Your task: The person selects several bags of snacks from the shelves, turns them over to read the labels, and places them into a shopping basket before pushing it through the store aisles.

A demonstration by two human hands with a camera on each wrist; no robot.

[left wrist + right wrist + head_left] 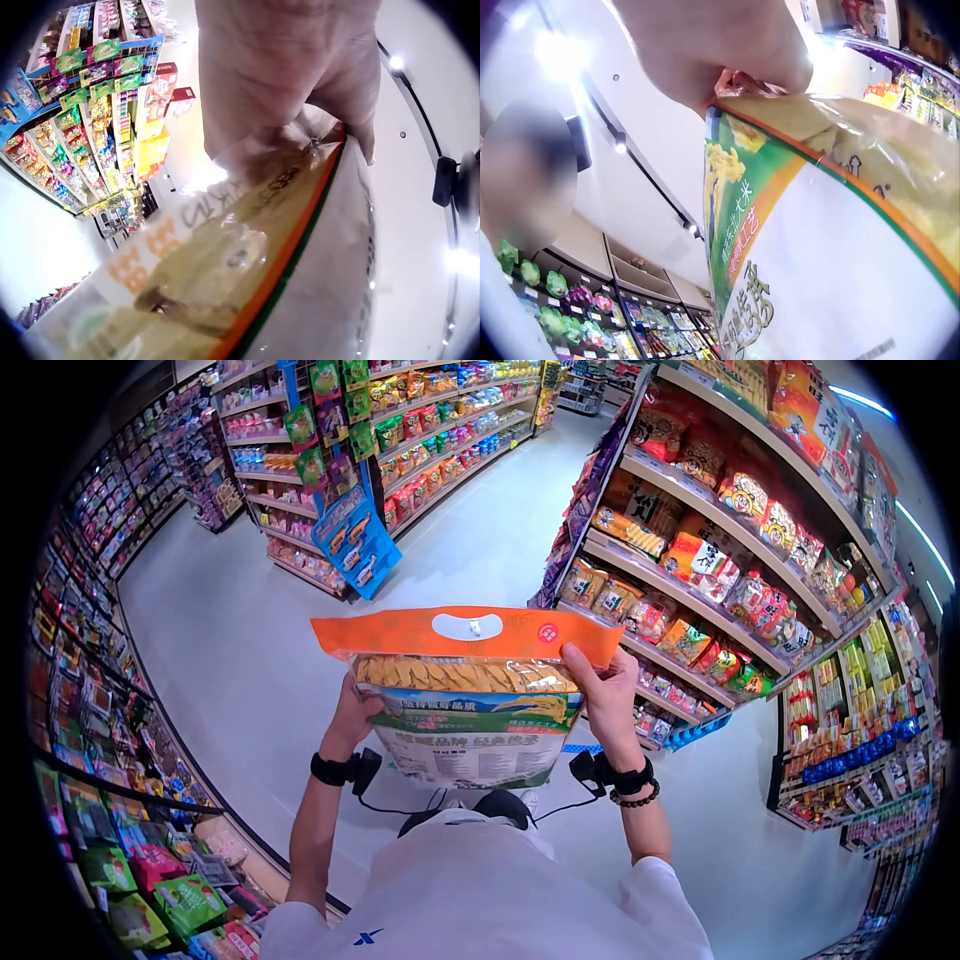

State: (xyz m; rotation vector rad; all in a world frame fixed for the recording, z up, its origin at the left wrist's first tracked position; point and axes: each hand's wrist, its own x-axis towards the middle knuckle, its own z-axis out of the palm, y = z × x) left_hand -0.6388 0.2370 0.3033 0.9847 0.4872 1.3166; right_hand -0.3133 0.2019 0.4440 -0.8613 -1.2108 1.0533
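A large plastic snack bag (470,750) is held up in front of the body between both hands. An orange header strip (385,632) with an oval handle hole runs along its top, and golden crackers show through a clear window. My left hand (350,718) grips the bag's left side below the header. At the upper right corner my right hand (610,695) pinches the bag, thumb on the near face. Close up in the left wrist view, the left hand (289,67) bunches the wrap at the edge. The right hand (712,52) holds the bag's edge in the right wrist view.
A rack of bagged snacks (700,550) stands at the right, and shelves of colourful packets (450,440) stand farther ahead. Low shelves with green and pink packs (150,900) line the left. A blue hanging display (358,545) juts into the aisle. Pale floor (230,630) runs between.
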